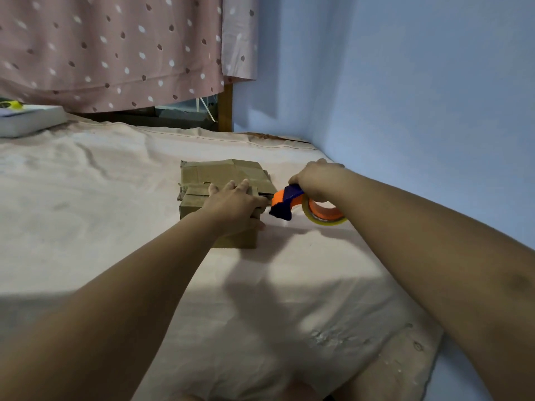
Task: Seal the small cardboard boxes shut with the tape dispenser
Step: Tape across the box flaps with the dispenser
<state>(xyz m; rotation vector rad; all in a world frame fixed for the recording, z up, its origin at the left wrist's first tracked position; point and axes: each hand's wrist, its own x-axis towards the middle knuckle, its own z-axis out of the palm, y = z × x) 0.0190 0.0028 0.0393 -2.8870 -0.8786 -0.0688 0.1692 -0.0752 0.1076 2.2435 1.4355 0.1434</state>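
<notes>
Two small brown cardboard boxes sit together on the bed. The near box (pixel 231 238) lies under my left hand (pixel 234 206), which presses flat on its top with straight fingers. The far box (pixel 223 173) stands just behind it, touching. My right hand (pixel 315 180) grips the handle of the orange and dark blue tape dispenser (pixel 289 202), whose roll of clear tape (pixel 324 215) hangs to the right. The dispenser's blue front end sits at the near box's right edge.
A pale pink sheet (pixel 115 227) covers the bed. A blue wall (pixel 405 111) runs close along the right. A spotted pink curtain (pixel 115 47) hangs at the back. A white flat box (pixel 29 118) lies far left.
</notes>
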